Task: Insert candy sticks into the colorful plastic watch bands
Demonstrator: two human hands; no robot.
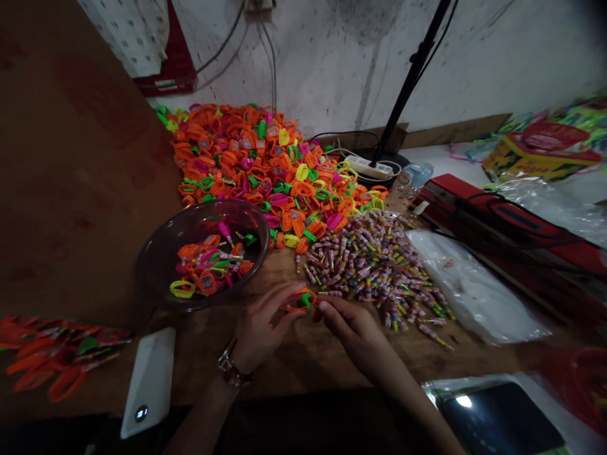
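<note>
Near the table's front edge, my left hand (265,325) is closed around a small orange toy watch (306,299) with a green part inside its band. My right hand (355,332) pinches at the watch's right end; whether a small piece sits between those fingertips is hidden. Behind my hands spreads a heap of thin printed tubes (374,265) with coloured ends. Farther back lies a large pile of toy watches (256,164), mostly orange, with green, pink and yellow ones mixed in. To the left, a dark plastic bowl (159,253) holds several watches with tubes among them.
A cardboard sheet (71,158) stands at left, above more orange watches (52,360). A white power bank (150,382) lies front left. At right are clear plastic bags (474,291), a red machine (512,221) and a dark-screened device (502,417). A black pole (403,95) rises behind.
</note>
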